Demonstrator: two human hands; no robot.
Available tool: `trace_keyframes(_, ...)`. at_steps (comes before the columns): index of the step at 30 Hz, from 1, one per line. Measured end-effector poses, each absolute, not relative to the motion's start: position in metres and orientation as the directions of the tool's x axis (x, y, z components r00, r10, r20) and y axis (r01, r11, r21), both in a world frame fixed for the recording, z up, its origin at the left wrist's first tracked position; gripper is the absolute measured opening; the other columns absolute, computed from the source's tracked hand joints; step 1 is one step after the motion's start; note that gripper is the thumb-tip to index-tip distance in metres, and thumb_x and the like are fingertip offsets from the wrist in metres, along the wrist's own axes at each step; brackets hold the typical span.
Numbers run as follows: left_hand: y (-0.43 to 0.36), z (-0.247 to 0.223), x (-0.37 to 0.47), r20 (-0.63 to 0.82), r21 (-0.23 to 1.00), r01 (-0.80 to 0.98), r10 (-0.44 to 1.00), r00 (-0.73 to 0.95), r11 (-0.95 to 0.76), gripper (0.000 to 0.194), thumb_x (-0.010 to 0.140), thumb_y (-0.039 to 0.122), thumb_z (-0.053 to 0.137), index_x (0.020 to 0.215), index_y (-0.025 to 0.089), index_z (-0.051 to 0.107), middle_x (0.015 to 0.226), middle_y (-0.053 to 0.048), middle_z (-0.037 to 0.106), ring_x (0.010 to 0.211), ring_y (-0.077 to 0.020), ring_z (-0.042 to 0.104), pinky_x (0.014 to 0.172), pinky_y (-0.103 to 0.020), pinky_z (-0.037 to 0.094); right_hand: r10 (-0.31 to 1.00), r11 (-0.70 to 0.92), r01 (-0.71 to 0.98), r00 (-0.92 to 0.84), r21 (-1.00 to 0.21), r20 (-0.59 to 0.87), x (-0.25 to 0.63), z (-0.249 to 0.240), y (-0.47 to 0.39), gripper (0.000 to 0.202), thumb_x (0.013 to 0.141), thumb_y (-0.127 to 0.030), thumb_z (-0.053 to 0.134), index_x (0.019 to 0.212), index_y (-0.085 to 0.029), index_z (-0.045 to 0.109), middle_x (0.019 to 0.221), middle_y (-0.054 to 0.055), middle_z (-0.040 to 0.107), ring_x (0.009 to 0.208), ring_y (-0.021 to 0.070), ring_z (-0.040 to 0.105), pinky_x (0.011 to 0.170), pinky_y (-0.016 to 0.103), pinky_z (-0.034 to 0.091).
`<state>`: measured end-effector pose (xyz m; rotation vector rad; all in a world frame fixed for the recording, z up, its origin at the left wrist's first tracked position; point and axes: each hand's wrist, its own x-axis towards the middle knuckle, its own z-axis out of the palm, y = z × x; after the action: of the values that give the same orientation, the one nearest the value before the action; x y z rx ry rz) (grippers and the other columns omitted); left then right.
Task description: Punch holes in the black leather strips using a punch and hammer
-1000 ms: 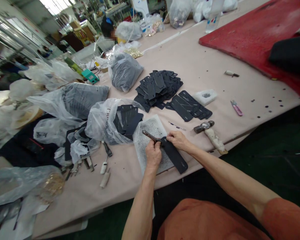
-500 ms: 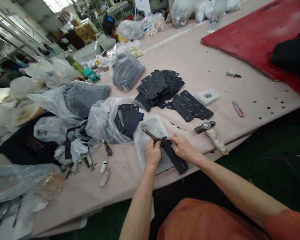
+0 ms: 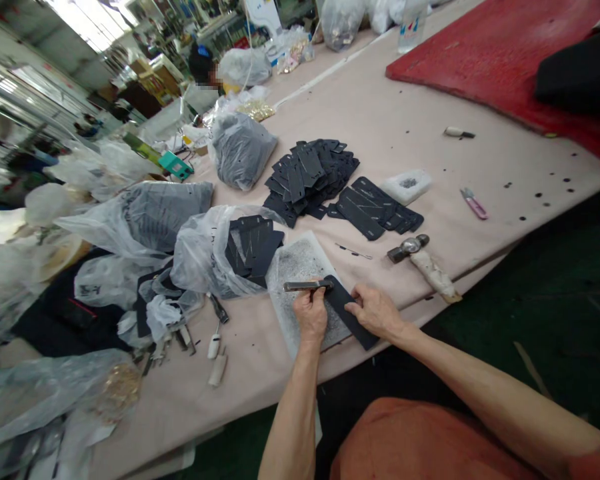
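Note:
My left hand (image 3: 311, 313) is closed round a dark metal punch (image 3: 300, 286), which lies almost level, its right end over the top of a black strip (image 3: 347, 313). That strip slants across a white block (image 3: 285, 267) specked with black and overhangs its near edge. My right hand (image 3: 377, 310) has curled fingers at the strip's right edge, with thumb and forefinger pinching it. A hammer (image 3: 420, 260) with a wrapped handle lies to the right of my right hand. A thin metal pick (image 3: 353, 251) lies just beyond the hands.
Behind the block are a heap of black pieces (image 3: 307, 175), a smaller stack (image 3: 373, 208) and a white wax-like block (image 3: 407, 186). Pink snips (image 3: 474, 203) lie to the right. Plastic bags (image 3: 205, 250) and hand tools (image 3: 215, 347) crowd the left. A red board (image 3: 460, 60) covers the far right.
The punch has turned from slanting to nearly level in my left hand. My right hand has slid down along the strip from its top end, its pointing finger now curled in.

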<state>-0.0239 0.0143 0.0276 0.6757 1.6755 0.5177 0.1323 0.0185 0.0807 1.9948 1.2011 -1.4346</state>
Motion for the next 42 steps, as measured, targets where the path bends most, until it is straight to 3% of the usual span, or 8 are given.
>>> trace_keyframes(18, 0.008, 0.025, -0.022, -0.665, 0.705, 0.224, 0.737, -0.119, 0.673, 0.021, 0.086, 0.034, 0.059, 0.096, 0.018, 0.069, 0.100, -0.007, 0.068, 0.098, -0.0182, 0.063, 0.093, -0.031, 0.046, 0.426, -0.531, 0.833, 0.100, -0.158, -0.899, 0.132, 0.080, 0.014, 0.020, 0.080, -0.036, 0.059, 0.089, -0.019, 0.057, 0.073, 0.001, 0.058, 0.066, 0.0139, 0.047, 0.063, 0.027, 0.025)
trace_keyframes(29, 0.004, 0.018, -0.021, -0.539, 0.797, 0.285, 0.840, -0.063, 0.533, 0.018, 0.088, 0.027, 0.059, 0.096, 0.016, 0.069, 0.098, -0.005, 0.069, 0.095, -0.0138, 0.064, 0.090, -0.028, 0.050, 0.419, -0.522, 0.836, 0.080, -0.168, -0.904, 0.131, 0.081, 0.019, 0.020, 0.080, -0.036, 0.059, 0.087, -0.018, 0.055, 0.071, 0.001, 0.056, 0.066, 0.0130, 0.045, 0.062, 0.026, 0.023)
trace_keyframes(42, 0.000, 0.017, -0.011, -0.408, 0.763, 0.524, 0.911, -0.063, 0.378, 0.021, 0.091, 0.025, 0.053, 0.099, 0.016, 0.070, 0.099, -0.006, 0.070, 0.096, -0.0144, 0.066, 0.089, -0.026, 0.051, 0.414, -0.523, 0.830, 0.048, -0.194, -0.909, 0.133, 0.081, 0.020, 0.019, 0.081, -0.036, 0.057, 0.086, -0.018, 0.053, 0.070, 0.001, 0.055, 0.064, 0.0120, 0.044, 0.061, 0.026, 0.022)
